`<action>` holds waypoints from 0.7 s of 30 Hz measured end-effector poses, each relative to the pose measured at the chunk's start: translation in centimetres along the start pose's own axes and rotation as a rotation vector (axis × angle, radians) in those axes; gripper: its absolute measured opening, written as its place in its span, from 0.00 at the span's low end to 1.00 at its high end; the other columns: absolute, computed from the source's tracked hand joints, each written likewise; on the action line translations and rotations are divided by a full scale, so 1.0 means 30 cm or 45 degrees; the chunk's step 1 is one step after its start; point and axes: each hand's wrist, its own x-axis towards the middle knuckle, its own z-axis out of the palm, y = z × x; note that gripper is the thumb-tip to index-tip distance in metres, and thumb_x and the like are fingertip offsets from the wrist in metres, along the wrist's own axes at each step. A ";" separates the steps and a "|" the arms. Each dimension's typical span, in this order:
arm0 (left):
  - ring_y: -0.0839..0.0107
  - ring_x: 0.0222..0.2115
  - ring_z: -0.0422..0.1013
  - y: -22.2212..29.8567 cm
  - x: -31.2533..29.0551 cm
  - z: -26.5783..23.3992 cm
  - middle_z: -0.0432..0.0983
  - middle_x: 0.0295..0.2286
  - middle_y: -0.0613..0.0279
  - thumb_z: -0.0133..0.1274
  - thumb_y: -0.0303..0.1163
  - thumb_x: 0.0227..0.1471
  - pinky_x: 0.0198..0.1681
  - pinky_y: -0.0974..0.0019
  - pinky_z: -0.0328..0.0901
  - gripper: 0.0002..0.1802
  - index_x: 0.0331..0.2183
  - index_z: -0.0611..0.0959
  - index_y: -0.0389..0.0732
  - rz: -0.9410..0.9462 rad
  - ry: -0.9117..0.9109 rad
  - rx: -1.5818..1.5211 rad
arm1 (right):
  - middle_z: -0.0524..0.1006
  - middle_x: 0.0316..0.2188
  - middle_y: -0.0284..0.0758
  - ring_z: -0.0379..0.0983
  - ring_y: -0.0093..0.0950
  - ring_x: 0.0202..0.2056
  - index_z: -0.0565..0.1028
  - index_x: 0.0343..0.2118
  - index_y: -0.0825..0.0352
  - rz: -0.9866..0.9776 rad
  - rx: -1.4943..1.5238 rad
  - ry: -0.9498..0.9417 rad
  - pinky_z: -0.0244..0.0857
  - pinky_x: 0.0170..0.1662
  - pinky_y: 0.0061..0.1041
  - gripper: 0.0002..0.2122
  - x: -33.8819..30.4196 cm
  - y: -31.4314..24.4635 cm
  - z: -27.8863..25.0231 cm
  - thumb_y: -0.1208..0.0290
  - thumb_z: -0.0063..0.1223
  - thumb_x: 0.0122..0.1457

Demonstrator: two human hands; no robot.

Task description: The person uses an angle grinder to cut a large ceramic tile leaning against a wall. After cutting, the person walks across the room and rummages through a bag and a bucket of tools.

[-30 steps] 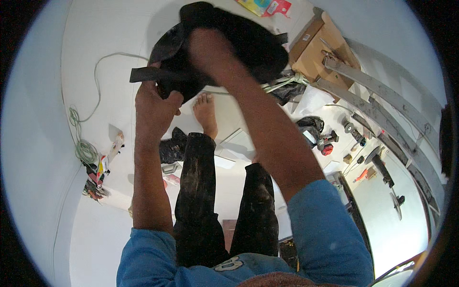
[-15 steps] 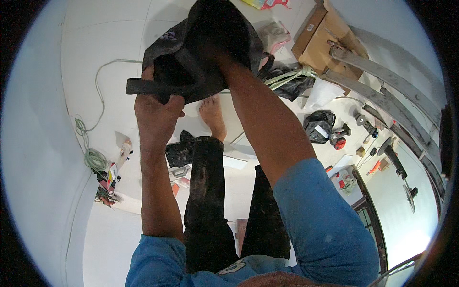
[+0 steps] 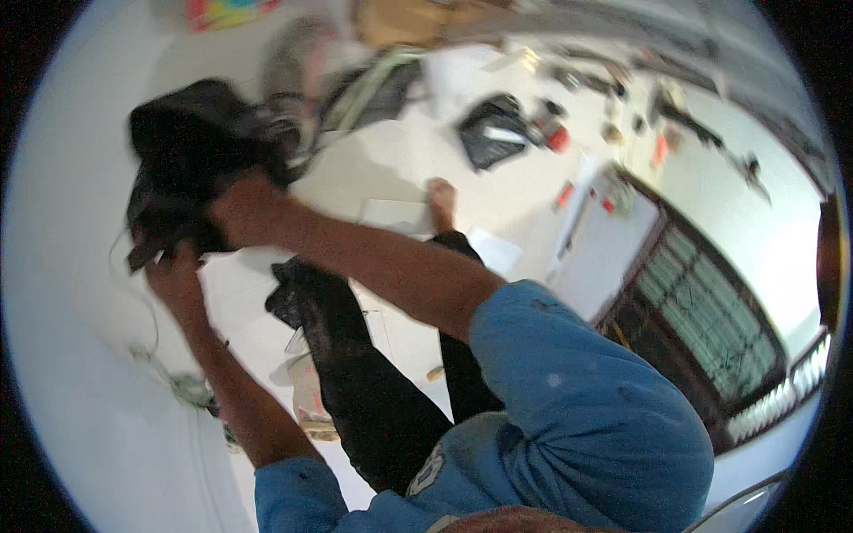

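A black cloth bag [image 3: 182, 133] hangs at the left, smeared by motion, above the pale tiled floor. My left hand [image 3: 178, 275] is closed on the strap and edge at its lower end. At the bag's near side is my right hand [image 3: 240, 209]; its fingers are hidden against the dark cloth, so I cannot tell whether they grip anything. What the bag holds, if anything, does not show. My bare foot [image 3: 442, 202] stands on the floor to the right of the bag.
Behind the bag are a whitish plastic bag [image 3: 298, 71] and a cardboard box [image 3: 400, 22]. A black plastic bag [image 3: 489, 133] lies beside a red-and-dark tool [image 3: 553, 133]. Grey metal rails [image 3: 569, 25] cross the top right. A cord coil [image 3: 191, 388] lies by the left wall.
The view has swung round, with the floor things moving left and a grilled door coming into sight. Both hands and the black bag now appear farther left. More of my right hand shows outside the bag.
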 end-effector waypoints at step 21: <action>0.34 0.70 0.53 0.015 -1.344 0.292 0.55 0.68 0.27 0.54 0.51 0.67 0.73 0.44 0.50 0.43 0.70 0.64 0.34 -0.114 -0.972 1.058 | 0.70 0.59 0.62 0.71 0.63 0.58 0.65 0.67 0.71 0.841 0.754 -0.057 0.68 0.62 0.57 0.34 -1.978 0.662 0.235 0.46 0.51 0.69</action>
